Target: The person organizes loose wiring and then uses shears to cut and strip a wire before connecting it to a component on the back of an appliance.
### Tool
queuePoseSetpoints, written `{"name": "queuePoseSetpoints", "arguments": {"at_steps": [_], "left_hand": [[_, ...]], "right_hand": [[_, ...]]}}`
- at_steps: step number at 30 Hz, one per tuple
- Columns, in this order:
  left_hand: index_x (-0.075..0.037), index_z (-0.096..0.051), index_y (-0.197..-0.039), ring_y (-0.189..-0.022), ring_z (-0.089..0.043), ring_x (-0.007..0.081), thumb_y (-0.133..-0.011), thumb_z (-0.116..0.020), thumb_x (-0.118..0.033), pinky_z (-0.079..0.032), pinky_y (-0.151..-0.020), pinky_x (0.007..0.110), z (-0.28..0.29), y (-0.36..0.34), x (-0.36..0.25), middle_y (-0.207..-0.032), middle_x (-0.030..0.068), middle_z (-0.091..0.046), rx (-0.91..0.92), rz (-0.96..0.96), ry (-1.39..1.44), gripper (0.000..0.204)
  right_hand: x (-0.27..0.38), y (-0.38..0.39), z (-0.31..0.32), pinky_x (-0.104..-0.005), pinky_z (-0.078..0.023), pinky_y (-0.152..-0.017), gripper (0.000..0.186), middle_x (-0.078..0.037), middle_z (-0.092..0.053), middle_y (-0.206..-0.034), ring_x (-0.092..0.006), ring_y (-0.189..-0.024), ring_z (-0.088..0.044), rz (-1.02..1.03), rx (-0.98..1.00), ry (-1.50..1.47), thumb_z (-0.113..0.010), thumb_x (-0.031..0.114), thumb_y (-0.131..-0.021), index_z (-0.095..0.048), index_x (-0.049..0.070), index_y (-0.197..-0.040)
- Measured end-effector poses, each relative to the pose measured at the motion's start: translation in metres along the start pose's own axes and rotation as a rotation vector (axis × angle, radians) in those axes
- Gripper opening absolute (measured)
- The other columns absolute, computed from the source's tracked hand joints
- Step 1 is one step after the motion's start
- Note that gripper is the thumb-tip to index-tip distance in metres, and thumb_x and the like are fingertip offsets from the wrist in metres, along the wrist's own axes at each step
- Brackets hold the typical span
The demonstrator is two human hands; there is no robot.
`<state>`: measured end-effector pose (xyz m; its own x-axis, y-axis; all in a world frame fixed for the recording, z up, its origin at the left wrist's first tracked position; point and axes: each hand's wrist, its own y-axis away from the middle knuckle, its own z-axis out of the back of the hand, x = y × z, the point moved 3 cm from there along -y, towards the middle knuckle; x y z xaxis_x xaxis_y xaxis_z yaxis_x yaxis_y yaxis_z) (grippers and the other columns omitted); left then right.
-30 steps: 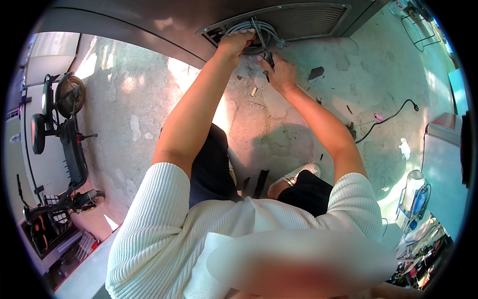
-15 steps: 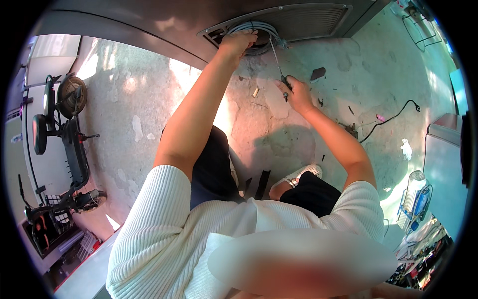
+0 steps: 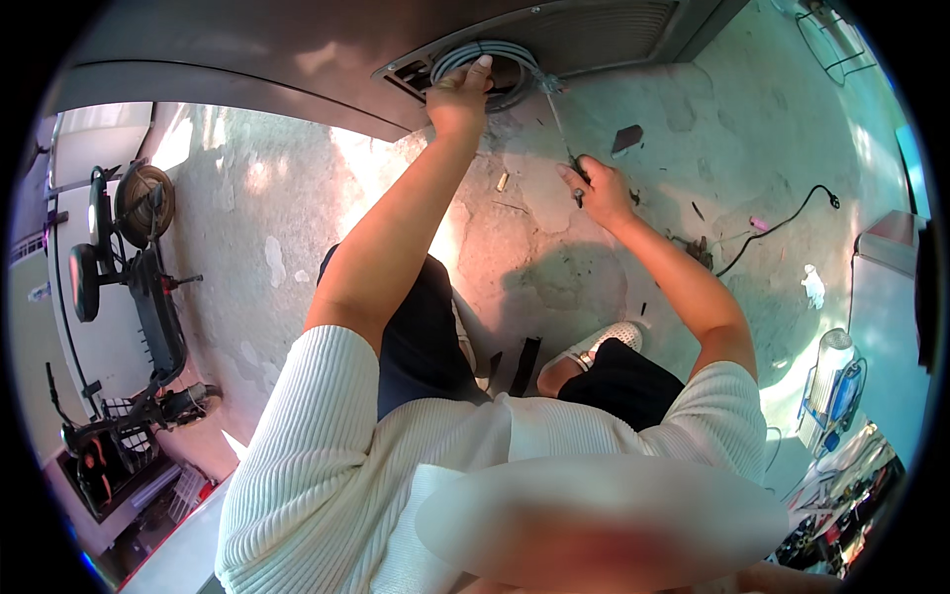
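Observation:
A coil of grey cable (image 3: pixel 515 51) hangs at the slatted opening of a dark metal cabinet (image 3: pixel 247 59). My left hand (image 3: pixel 461 99) is closed at the coil's left side, its thumb up and its other fingers largely hidden. My right hand (image 3: pixel 604 193), lower and to the right, grips a dark-handled tool (image 3: pixel 578 178). A thin pale line (image 3: pixel 560 124) runs from that tool up to the frayed-looking, pale end (image 3: pixel 550 85) beside the coil. Whether this line is the tool's shaft or a wire, I cannot tell.
On the worn concrete floor lie a dark flat piece (image 3: pixel 627 139), a small tan cylinder (image 3: pixel 503 182) and a black cord with a plug (image 3: pixel 777 230). An electric scooter (image 3: pixel 148 297) stands at the left. A grey cabinet (image 3: pixel 891 307) is at the right.
My right hand and its tool have shifted slightly right and down. My left hand has turned at the coil, its thumb now pointing up. The view has shifted slightly.

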<state>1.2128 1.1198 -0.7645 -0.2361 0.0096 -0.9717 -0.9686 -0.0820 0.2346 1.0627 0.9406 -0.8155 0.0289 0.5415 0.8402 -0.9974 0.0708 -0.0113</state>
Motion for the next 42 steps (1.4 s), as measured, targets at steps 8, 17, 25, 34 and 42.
{"name": "queuePoseSetpoints", "arguments": {"at_steps": [8, 17, 25, 34, 42], "left_hand": [[-0.004, -0.057, -0.102, -0.089, -0.061, 0.0166, -0.089, -0.064, -0.028, -0.051, -0.085, 0.035, -0.014, -0.004, -0.011, -0.096, 0.0062, -0.062, 0.012, 0.254, 0.359, 0.029], [0.003, -0.045, -0.117, -0.105, -0.058, 0.0248, -0.093, -0.055, -0.034, -0.048, -0.095, 0.041, -0.015, -0.009, -0.015, -0.113, 0.0152, -0.056, 0.179, 0.35, 0.354, 0.045], [0.007, -0.039, -0.121, -0.114, -0.053, 0.034, -0.095, -0.05, -0.027, -0.047, -0.101, 0.043, -0.022, -0.014, -0.024, -0.116, 0.0206, -0.053, 0.188, 0.379, 0.457, 0.044], [-0.002, -0.041, -0.127, -0.118, -0.05, 0.0273, -0.099, -0.041, -0.036, -0.034, -0.106, 0.047, -0.029, 0.007, -0.019, -0.125, 0.0127, -0.051, 0.179, 0.376, 0.311, 0.044], [-0.007, -0.035, -0.137, -0.122, -0.042, 0.0275, -0.081, -0.057, -0.066, -0.034, -0.102, 0.045, -0.064, 0.163, 0.021, -0.119, 0.0118, -0.048, 0.892, 0.53, -0.54, 0.084]], "right_hand": [[-0.005, 0.008, 0.002, -0.0332, -0.043, -0.048, 0.045, -0.008, -0.058, -0.054, -0.0226, -0.049, -0.059, -0.02, 0.037, -0.002, -0.064, 0.039, -0.086, -0.049, 0.003, -0.064], [-0.013, 0.014, 0.012, -0.0335, -0.043, -0.05, 0.047, -0.009, -0.058, -0.055, -0.0233, -0.049, -0.058, -0.067, 0.047, -0.06, -0.064, 0.041, -0.086, -0.049, 0.002, -0.064], [-0.033, 0.051, 0.021, -0.0405, -0.044, -0.055, 0.052, -0.013, -0.056, -0.06, -0.0323, -0.057, -0.057, -0.098, 0.24, 0.228, -0.06, 0.052, -0.084, -0.054, 0.003, -0.071], [-0.034, 0.086, 0.002, -0.0395, -0.045, -0.06, 0.049, -0.013, -0.061, -0.065, -0.0314, -0.062, -0.06, -0.316, 0.308, -0.062, -0.054, 0.051, -0.089, -0.059, 0.004, -0.078], [0.008, 0.069, 0.016, -0.0448, -0.048, -0.063, 0.017, -0.014, -0.065, -0.074, -0.0359, -0.07, -0.063, -0.026, -0.007, 0.1, -0.05, 0.019, -0.085, -0.062, 0.007, -0.09]]}}
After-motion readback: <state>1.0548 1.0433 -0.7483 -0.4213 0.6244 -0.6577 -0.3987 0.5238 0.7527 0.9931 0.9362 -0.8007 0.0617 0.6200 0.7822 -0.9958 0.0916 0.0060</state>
